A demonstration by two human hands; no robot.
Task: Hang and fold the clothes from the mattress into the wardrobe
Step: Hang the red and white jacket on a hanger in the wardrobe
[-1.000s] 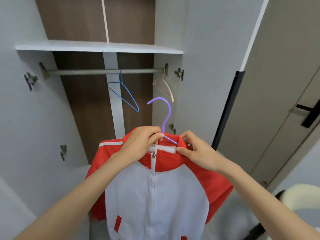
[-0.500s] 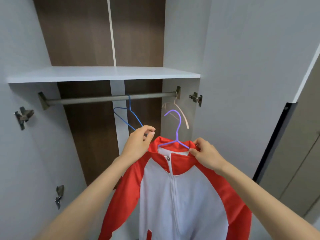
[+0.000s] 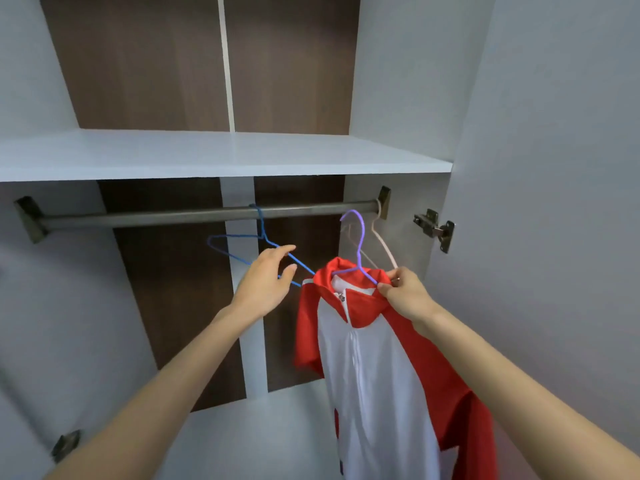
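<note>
While our right hand (image 3: 405,296) pinches the purple hanger (image 3: 361,247), left hand (image 3: 263,285) slack, we must lift its hook over the rail (image 3: 156,216).

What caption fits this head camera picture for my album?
Right hand holds a purple hanger carrying a red-and-white jacket near the wardrobe rail.
</note>
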